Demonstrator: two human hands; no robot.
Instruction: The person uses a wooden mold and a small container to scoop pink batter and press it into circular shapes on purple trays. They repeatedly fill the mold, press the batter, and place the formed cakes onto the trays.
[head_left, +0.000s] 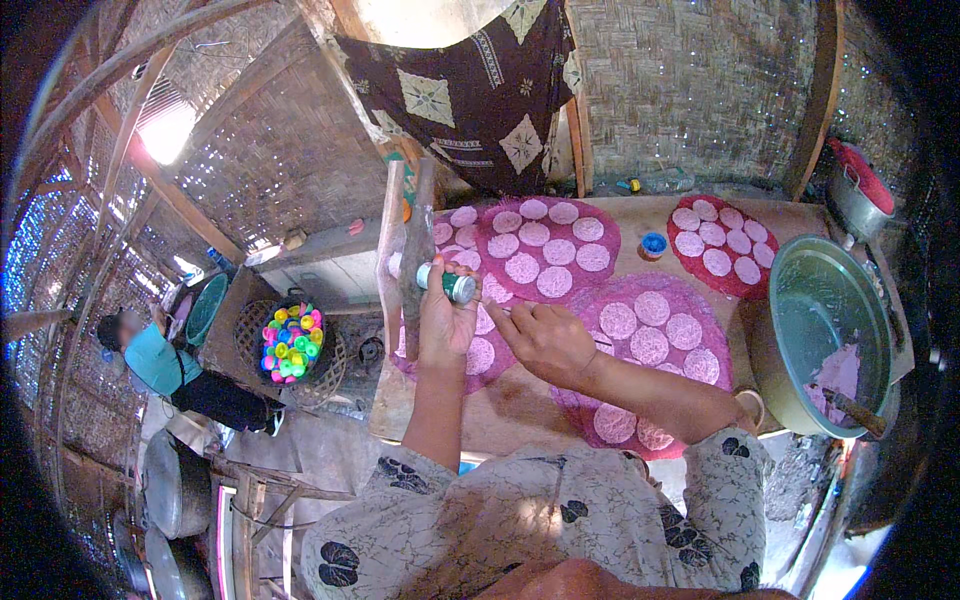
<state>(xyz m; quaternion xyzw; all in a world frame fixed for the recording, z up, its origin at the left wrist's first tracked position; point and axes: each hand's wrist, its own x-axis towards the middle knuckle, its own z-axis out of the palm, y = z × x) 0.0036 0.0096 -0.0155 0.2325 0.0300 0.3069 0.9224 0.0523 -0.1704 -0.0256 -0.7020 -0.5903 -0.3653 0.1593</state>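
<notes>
A: Head view, looking down. The left hand [447, 318] is wrapped around a small green cylinder with a silvery end [446, 282], fingers closed on it, raised above the wooden table [500, 410].

B: And the right hand [545, 340]?

A: Curled just beside the left, fingertips pinched together on something thin; what it is cannot be told. It hovers over a red mesh mat [650, 350] dotted with pale pink round discs [650, 345].

B: More mats?

A: Two more behind, one in the middle [545, 245] and one at the far right [722, 245], both carrying the same discs. A small blue cap [653, 243] lies between them.

B: Containers?

A: A big green metal basin [825, 330] at the right edge of the table, pink paste in its bottom and a wooden stick [855, 408] leaning in it. Down left, a woven basket [290, 345] full of bright plastic cups, pink, yellow, green, blue.

B: Anyone else?

A: A person in a teal shirt [150, 360] sits low at the left, well apart. A dark patterned cloth [470, 90] hangs above.
</notes>
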